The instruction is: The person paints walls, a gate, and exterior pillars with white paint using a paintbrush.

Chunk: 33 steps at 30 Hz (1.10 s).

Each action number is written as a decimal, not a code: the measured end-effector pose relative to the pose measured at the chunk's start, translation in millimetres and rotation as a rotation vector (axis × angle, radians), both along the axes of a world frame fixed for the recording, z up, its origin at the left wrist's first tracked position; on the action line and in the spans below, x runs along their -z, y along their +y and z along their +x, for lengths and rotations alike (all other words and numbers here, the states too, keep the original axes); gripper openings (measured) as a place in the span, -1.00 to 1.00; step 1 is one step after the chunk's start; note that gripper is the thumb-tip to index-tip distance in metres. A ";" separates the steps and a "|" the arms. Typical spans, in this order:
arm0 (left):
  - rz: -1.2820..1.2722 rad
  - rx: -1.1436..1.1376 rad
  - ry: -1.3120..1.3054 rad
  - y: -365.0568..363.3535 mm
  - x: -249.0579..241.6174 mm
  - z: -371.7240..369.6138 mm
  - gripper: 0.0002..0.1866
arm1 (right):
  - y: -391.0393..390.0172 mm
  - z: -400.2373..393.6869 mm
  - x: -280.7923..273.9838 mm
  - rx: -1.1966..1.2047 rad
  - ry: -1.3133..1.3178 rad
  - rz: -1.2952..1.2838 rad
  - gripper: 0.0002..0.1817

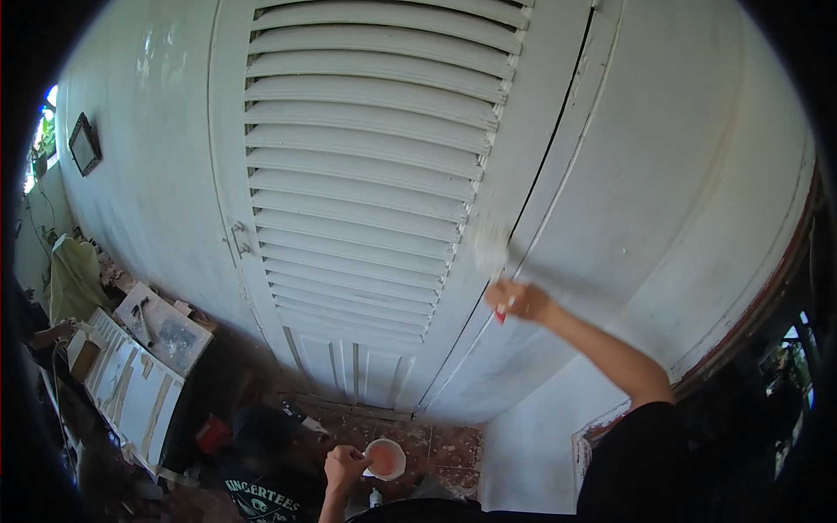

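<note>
My right hand (520, 301) is raised and closed around the red handle of a paintbrush (492, 253). The pale bristles are blurred and lie against the white frame right of the louvred door (375, 139). Low in the view, my left hand (346, 468) pinches the rim of a small white tub (398, 472). Pinkish contents show inside the tub. A white bottle top (375, 497) shows just below it.
A person in a black printed shirt (261, 497) crouches at lower left, close to my left hand. Boards and a tool lie on a cluttered table (144, 392). A small frame (85, 145) hangs on the left wall. Tiled floor (445, 444) lies below.
</note>
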<state>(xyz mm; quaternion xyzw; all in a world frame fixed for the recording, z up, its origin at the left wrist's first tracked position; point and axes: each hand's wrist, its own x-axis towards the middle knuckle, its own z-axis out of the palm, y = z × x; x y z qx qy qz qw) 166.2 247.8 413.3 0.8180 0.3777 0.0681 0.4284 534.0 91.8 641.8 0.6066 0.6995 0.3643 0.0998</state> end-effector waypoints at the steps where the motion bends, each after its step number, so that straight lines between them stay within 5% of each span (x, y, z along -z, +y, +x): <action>1: 0.004 -0.002 0.000 1.9 3.8 0.4 -0.75 | -5.6 -7.9 29.1 -0.052 0.081 -0.103 -0.93; 6: 0.016 0.005 0.014 4.0 -0.8 4.3 -0.76 | -3.7 4.5 64.1 -0.178 0.333 -0.396 -0.89; 7: 0.014 0.002 0.019 4.8 -2.6 5.6 -0.76 | 1.1 16.2 44.5 -0.173 0.377 -0.402 -0.88; 9: -0.004 0.007 0.000 2.9 -4.0 8.3 -0.76 | 9.9 7.2 -27.9 0.005 -0.058 -0.235 -0.97; 15: -0.003 0.049 -0.014 -2.1 0.0 18.8 -0.77 | 14.8 -17.7 -226.5 -0.001 -0.097 0.172 -0.93; 19: 0.007 0.074 -0.009 -6.3 -3.8 23.1 -0.77 | 6.6 -10.1 -291.1 -0.009 -0.390 0.677 -0.86; 22: 0.011 0.073 -0.012 -8.0 -3.5 23.1 -0.78 | 14.4 -0.8 -260.5 0.050 -0.495 0.835 -0.84; 23: 0.022 0.071 -0.028 -8.2 -3.7 22.6 -0.78 | 14.7 11.6 -230.8 0.103 -0.353 0.826 -0.79; 28: -0.019 0.074 -0.001 -5.5 -3.4 15.0 -0.77 | 18.0 6.4 -42.5 0.056 -0.165 0.478 -0.82; 33: 0.025 0.106 0.031 -3.2 5.4 5.4 -0.77 | -5.3 -35.2 94.3 0.156 0.338 0.099 -0.91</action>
